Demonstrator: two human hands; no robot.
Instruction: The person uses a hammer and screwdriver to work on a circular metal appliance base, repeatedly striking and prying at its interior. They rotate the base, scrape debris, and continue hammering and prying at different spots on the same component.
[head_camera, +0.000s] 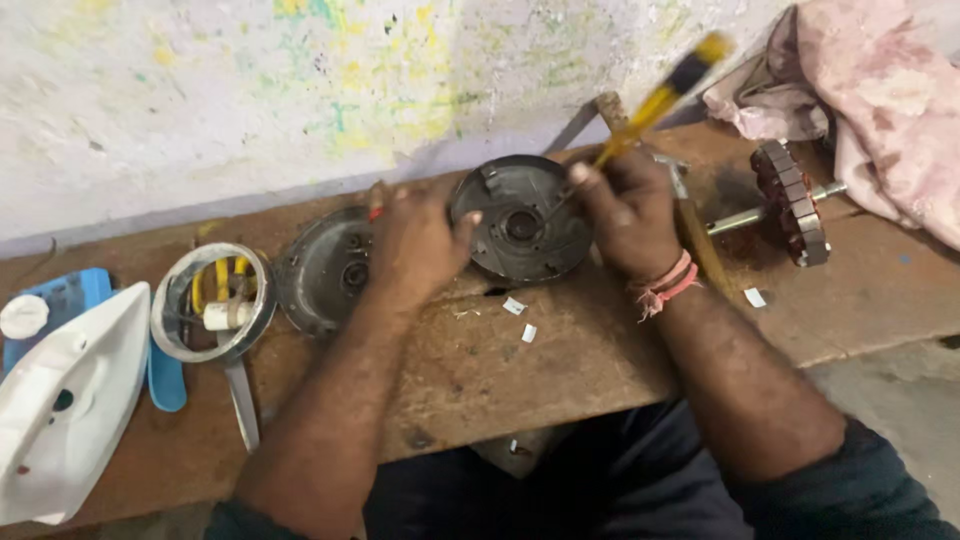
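The right hand is wrapped in a fist around a yellow-handled screwdriver, handle blurred and tilted up toward the wall, its thin shaft angling down to the middle of a round grey metal cover. That cover sits on the wooden bench, right at the back near the paint-spattered wall, between the two hands. The left hand steadies it from the side, thumb against the cover's rim, the other fingers curled down over the edge of a second, darker round cover just beside it; how tightly they press cannot be made out. A pink thread band circles the right wrist. Further left stands a metal ring with yellow and white windings inside, and beyond that a white iron body lying on a blue plastic base. Off to the right, well apart from the hands, a rusty-brown motor rotor on its steel shaft rests on the bench, with a pink cloth heaped behind it. Small white scraps lie on the wood in front of the cover.
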